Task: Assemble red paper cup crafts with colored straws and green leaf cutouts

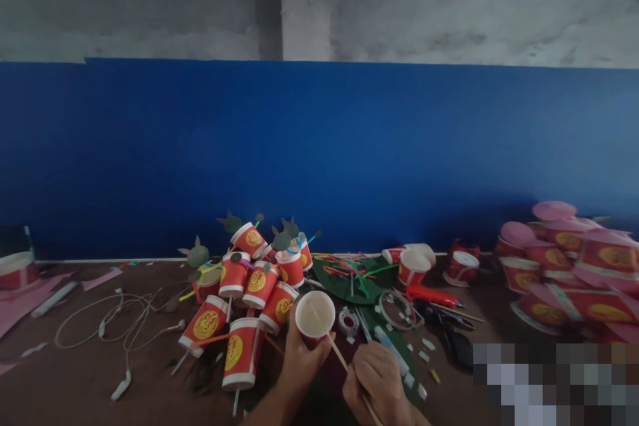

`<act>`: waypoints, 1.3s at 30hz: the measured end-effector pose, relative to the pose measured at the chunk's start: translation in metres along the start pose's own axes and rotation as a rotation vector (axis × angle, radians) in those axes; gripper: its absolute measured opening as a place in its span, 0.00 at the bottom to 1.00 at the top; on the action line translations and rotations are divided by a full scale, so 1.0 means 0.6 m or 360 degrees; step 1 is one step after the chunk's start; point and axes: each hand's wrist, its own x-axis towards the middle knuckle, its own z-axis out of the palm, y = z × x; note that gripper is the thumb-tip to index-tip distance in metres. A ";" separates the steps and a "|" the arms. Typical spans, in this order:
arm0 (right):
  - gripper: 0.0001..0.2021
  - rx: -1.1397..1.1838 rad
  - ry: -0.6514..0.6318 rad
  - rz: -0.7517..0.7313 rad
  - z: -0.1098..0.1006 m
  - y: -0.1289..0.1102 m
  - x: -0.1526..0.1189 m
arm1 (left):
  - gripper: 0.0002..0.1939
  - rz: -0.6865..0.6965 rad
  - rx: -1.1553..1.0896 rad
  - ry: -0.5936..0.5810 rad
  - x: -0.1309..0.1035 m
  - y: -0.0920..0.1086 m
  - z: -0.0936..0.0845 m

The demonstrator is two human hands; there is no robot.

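My left hand (303, 356) is wrapped round a paper cup (315, 314), its white open mouth tilted up toward me. My right hand (374, 376) grips a thin wooden stick (339, 354), whose upper end reaches the cup's near rim. A pale line shows inside the cup; whether it is part of the stick I cannot tell. Left of my left hand lies a heap of red paper cups (242, 354) with gold emblems, white sticks, coloured strips and dark green paper cut-outs (285, 239). A roll of tape (348, 322) lies just beyond my hands.
A dark green sheet (324, 279) bears coloured strips. Right of it are a red-handled tool (434, 295), a coil of pale tubing (399, 309) and paper scraps. Cups with pink paper (599, 253) are piled far right. White earphones (122, 383) lie left. A blue panel (319, 153) stands behind.
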 end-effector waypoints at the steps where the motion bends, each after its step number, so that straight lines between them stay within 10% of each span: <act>1: 0.15 -0.0001 0.0006 0.0000 0.000 0.000 0.000 | 0.30 -0.0005 0.0005 -0.0002 0.000 0.000 0.000; 39: 0.14 -0.0044 -0.0056 -0.0021 0.009 0.004 -0.004 | 0.31 -0.0039 -0.0075 0.0017 0.007 -0.010 -0.001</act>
